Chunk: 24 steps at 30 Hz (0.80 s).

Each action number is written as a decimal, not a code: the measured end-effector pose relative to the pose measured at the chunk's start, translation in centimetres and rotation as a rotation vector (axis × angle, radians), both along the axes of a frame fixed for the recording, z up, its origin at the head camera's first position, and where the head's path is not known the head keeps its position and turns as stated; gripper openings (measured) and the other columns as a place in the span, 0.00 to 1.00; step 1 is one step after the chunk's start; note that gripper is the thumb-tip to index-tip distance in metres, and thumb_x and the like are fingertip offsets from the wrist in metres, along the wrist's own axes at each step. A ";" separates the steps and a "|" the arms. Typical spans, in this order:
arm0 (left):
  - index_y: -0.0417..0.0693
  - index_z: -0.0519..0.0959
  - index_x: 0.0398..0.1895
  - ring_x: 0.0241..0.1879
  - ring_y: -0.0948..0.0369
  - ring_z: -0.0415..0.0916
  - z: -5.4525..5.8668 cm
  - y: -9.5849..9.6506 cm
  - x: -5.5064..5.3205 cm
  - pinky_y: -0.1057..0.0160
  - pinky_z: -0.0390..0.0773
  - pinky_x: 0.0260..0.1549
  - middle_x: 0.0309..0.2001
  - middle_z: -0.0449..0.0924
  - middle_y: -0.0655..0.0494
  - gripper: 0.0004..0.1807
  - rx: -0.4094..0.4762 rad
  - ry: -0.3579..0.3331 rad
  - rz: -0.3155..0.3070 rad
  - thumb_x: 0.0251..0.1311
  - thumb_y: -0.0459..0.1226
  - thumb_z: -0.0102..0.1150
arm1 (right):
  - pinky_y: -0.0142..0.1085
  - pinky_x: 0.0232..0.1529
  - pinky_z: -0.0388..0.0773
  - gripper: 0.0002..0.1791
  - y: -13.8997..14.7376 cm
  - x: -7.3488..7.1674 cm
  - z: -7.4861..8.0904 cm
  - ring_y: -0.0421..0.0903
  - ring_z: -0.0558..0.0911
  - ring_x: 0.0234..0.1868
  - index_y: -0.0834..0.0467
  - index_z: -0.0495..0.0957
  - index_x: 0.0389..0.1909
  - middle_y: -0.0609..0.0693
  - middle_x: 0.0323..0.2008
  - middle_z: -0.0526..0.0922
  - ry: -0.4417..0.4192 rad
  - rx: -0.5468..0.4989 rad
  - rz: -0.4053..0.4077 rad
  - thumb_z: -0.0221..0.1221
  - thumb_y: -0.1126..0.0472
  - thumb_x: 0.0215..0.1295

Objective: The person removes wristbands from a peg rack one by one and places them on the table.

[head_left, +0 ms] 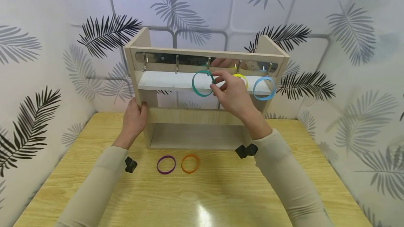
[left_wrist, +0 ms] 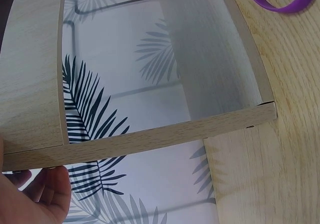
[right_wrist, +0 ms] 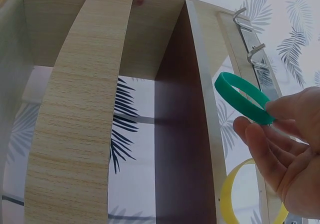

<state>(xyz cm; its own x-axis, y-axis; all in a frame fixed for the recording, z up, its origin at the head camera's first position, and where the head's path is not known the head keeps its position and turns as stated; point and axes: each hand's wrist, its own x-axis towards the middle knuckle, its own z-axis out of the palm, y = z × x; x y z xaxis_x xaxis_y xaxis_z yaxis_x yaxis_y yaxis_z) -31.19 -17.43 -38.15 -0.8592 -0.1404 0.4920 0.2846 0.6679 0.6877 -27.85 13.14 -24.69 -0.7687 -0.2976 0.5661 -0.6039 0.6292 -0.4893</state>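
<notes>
Between thumb and fingers, my right hand (head_left: pixel 233 95) pinches a green silicone wristband (head_left: pixel 194 86). The band is right at the middle hook (head_left: pixel 208 62) of the metal rail in the head view; the right wrist view shows it tilted, held by one end. My left hand (head_left: pixel 134 120) grips the left side panel of a wooden shelf (head_left: pixel 195 116), its fingers around the edge. A yellow wristband (head_left: pixel 241 76) hangs on the hook to the right, partly behind my right hand. On the far-right hook hangs a light blue wristband (head_left: pixel 264 97).
A purple wristband (head_left: pixel 165 172) and an orange wristband (head_left: pixel 190 172) lie on the wooden table (head_left: pixel 189 202) before the shelf. The two left hooks (head_left: pixel 145 62) carry nothing. Behind the shelf stands a leaf-patterned wall (head_left: pixel 202 6).
</notes>
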 end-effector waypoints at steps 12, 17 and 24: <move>0.26 0.61 0.61 0.49 0.38 0.70 0.0 0.0 0.0 0.39 0.69 0.47 0.50 0.68 0.30 0.28 -0.001 -0.002 0.002 0.70 0.42 0.35 | 0.34 0.29 0.79 0.14 0.3 0.0 -0.4 0.44 0.83 0.31 0.62 0.75 0.51 0.55 0.39 0.81 0.002 -0.121 0.046 0.58 0.66 0.64; 0.26 0.61 0.61 0.49 0.37 0.70 0.1 0.0 0.1 0.39 0.70 0.46 0.50 0.68 0.30 0.28 -0.001 -0.005 0.001 0.70 0.42 0.34 | 0.32 0.27 0.79 0.13 0.4 0.1 -0.4 0.44 0.82 0.30 0.64 0.75 0.49 0.55 0.39 0.81 -0.001 -0.198 0.092 0.58 0.67 0.64; 0.26 0.61 0.62 0.48 0.37 0.70 0.1 0.0 0.1 0.39 0.70 0.45 0.50 0.69 0.29 0.28 -0.003 -0.001 0.002 0.70 0.43 0.34 | 0.31 0.27 0.79 0.12 0.4 0.4 -0.3 0.43 0.82 0.29 0.64 0.75 0.47 0.55 0.39 0.80 0.019 -0.215 0.121 0.59 0.67 0.63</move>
<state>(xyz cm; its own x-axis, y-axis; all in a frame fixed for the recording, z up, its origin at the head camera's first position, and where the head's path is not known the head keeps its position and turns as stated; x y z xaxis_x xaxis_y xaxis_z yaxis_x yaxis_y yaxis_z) -31.08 -17.40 -38.06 -0.8595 -0.1409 0.4913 0.2822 0.6705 0.6861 -27.41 13.51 -25.04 -0.7235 -0.2578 0.6403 -0.6788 0.4346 -0.5920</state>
